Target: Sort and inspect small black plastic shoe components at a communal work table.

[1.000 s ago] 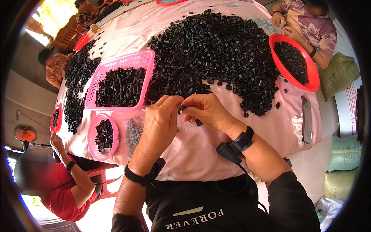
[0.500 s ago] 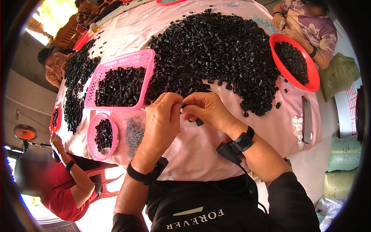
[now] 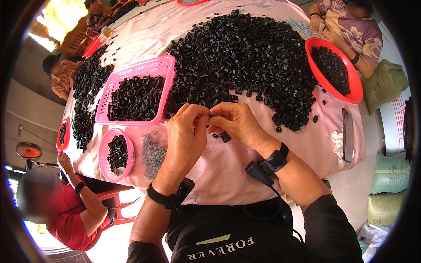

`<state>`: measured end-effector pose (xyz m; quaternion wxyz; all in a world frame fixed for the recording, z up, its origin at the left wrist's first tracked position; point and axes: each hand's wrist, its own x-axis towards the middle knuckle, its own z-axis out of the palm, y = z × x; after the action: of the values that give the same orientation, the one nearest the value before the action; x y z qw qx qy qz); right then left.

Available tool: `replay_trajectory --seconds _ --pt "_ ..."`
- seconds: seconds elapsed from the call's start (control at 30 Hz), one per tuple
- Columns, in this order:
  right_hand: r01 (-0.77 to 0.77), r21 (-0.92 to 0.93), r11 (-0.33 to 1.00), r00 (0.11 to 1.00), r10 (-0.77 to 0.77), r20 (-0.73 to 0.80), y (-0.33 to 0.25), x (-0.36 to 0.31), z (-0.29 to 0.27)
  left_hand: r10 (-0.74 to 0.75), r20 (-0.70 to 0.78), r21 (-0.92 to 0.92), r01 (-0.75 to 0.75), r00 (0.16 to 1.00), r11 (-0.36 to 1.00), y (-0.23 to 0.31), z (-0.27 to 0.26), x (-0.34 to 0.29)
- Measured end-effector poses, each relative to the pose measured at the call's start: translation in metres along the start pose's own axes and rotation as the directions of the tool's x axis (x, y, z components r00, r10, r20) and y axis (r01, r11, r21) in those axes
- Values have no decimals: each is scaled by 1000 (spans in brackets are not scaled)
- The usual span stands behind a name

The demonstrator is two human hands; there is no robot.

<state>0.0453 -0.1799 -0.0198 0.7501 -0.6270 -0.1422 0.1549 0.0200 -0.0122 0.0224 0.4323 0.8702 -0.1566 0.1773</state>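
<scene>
My left hand (image 3: 184,136) and my right hand (image 3: 239,125) meet over the near side of the table, thumbs and fingertips pinched together. Between them is a small black plastic part (image 3: 209,116), mostly covered by the fingers. Just beyond my hands spreads a large heap of black plastic parts (image 3: 245,61). A few loose black parts (image 3: 225,137) lie on the cloth under my right hand. Left of my left hand stands a pink rectangular basket (image 3: 171,74) filled with black parts. Nearer to me are a round pink basket (image 3: 132,147) with more parts and a patch of tiny grey metal pieces (image 3: 153,155).
Pink cloth (image 3: 228,175) covers the table. At the right are a red basin (image 3: 356,87) of parts, a dark phone (image 3: 347,136) and a crumpled white cloth (image 3: 337,142). A person in red (image 3: 74,219) sits at my left; others work around the table.
My fingertips have drawn closer together around the small part, covering more of it. My left hand has shifted slightly right; the baskets and heap stay put.
</scene>
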Motion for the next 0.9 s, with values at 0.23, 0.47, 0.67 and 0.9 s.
replay_trajectory --seconds 0.23,0.47,0.67,0.9 --pt "8 -20 1000 1000 -8 -13 1 0 0 -68 57 86 63 996 994 -1 -2 0" --pt "-37 -89 995 999 34 -36 -6 -3 2 28 85 153 -41 996 987 4 -3 3" --pt "24 -142 990 996 -36 -79 -4 1 -1 147 128 209 -172 981 963 8 -2 2" --pt "101 -79 992 972 -116 -205 -7 5 -6 46 197 137 -73 979 988 -6 2 -14"
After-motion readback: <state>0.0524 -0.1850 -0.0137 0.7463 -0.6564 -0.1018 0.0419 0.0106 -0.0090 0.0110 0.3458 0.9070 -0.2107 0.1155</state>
